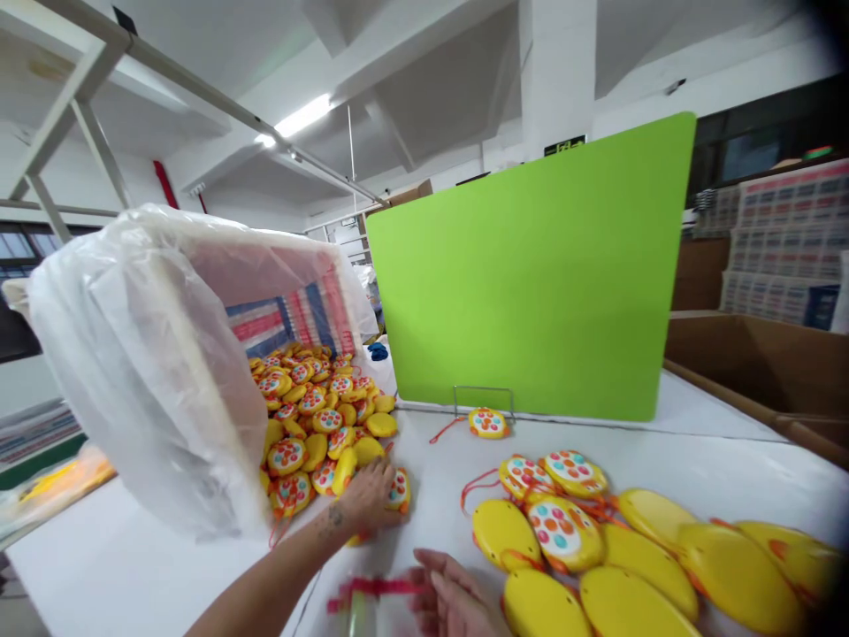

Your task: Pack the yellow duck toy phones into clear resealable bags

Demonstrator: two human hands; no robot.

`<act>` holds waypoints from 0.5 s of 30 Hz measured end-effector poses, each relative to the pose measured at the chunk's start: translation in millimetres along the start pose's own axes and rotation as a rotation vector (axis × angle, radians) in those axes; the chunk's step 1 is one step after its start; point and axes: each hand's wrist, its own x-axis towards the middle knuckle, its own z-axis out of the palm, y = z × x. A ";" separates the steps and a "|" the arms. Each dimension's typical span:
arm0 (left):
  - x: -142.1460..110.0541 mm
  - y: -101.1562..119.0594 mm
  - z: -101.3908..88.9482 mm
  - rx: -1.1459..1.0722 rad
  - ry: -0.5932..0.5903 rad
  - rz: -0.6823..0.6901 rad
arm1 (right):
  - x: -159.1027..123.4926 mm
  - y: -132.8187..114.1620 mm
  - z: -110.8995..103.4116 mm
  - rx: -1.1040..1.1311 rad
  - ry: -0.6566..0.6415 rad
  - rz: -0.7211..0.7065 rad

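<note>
My left hand (369, 495) reaches to the front edge of a heap of yellow toys (330, 420). Its fingers close over one toy with a white face and coloured dots (400, 489), partly hidden by the hand. Lower down, my right hand (457, 600) is blurred, its thumb and fingers apart, and I see nothing held in it. Close to its fingertips is a smeared pink-red object (378, 587) with a pale green part below, whose kind I cannot make out. On the right, several yellow toys with orange cords lie together, some dotted face up (557, 531), others plain back up (627, 602).
A plastic-lined, striped woven bag (152, 354) lies on its side at left, the heap spilling from its mouth. A green board (531, 283) stands across the back of the white table (424, 451). One toy (489, 423) rests by a wire stand. Cardboard boxes (749, 363) are at right.
</note>
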 end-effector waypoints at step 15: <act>-86.6 70.6 9.4 -0.568 0.268 0.063 | -11.7 -0.8 19.2 0.070 -0.053 0.066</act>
